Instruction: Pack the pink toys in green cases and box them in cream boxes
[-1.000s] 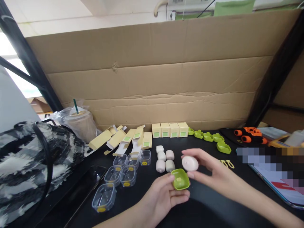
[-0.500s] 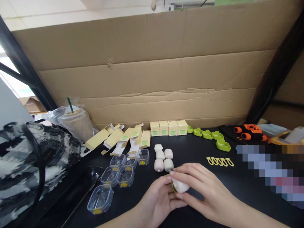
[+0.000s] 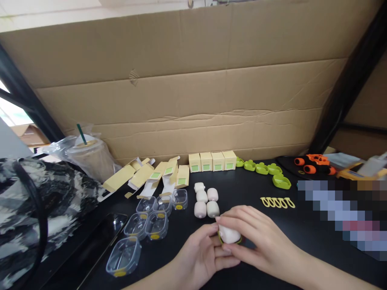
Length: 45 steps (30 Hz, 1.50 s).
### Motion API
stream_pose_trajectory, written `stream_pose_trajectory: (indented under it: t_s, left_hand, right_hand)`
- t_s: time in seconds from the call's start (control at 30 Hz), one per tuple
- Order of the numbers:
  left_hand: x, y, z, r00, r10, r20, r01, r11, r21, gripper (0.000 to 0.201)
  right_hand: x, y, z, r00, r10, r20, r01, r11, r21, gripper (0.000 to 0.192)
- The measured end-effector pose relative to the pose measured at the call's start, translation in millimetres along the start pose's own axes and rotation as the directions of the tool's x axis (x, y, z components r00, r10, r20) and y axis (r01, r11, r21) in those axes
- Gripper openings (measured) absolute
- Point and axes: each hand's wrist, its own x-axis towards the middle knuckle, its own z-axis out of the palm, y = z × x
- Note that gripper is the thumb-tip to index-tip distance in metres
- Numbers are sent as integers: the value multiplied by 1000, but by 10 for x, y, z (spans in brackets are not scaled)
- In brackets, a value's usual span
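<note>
Both hands have come together since a second ago, when the right one held a pale pink cap apart from the green base in the left. Now the left hand [image 3: 202,257] cups the green base [image 3: 230,241] from below, only a sliver of it showing, while the right hand [image 3: 256,237] presses the pink cap [image 3: 229,233] down onto it, fingers wrapped over the top, so the two parts sit squarely against each other. This pair sits low over the desk [image 3: 266,189], just at 6 o'clock from the loose pink caps [image 3: 206,203]. Clear plastic trays [image 3: 151,219] lie at 9 o'clock of the hands, small yellow boxes [image 3: 212,161] at 12, spare green bases [image 3: 266,171] at 1 o'clock, all within easy reach.
</note>
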Motion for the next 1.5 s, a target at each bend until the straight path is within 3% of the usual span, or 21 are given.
stream_pose_trajectory:
  t_s: [0.23, 0.43, 0.63, 0.87, 1.0, 1.23, 1.5]
  left_hand:
    - [3, -71, -28, 999, -5, 46, 4, 1000, 28, 32]
    - [28, -108, -107, 993, 40, 107, -45, 998, 47, 28]
    - [39, -119, -129, 994, 42, 97, -47, 998, 52, 37]
    - [2, -98, -63, 997, 47, 65, -51, 998, 47, 17]
    - [-5, -94, -61, 997, 56, 44, -59, 996, 64, 12]
    - [-7, -103, -78, 993, 79, 89, -87, 992, 89, 19]
    - [-13, -80, -20, 999, 45, 12, -45, 996, 76, 24]
  right_hand:
    - [19, -61, -8, 999, 7, -39, -4, 997, 75, 38]
    - [49, -106, 57, 997, 17, -70, -14, 999, 44, 39]
    - [77, -136, 130, 994, 39, -101, -35, 999, 41, 40]
    - [87, -162, 165, 980, 199, -1, -198, 975, 102, 25]
    - [81, -173, 169, 975, 217, 36, -220, 967, 129, 25]
    - [85, -192, 111, 960, 263, 96, -276, 946, 168, 22]
    - [58, -140, 58, 959, 240, 149, -272, 929, 252, 34]
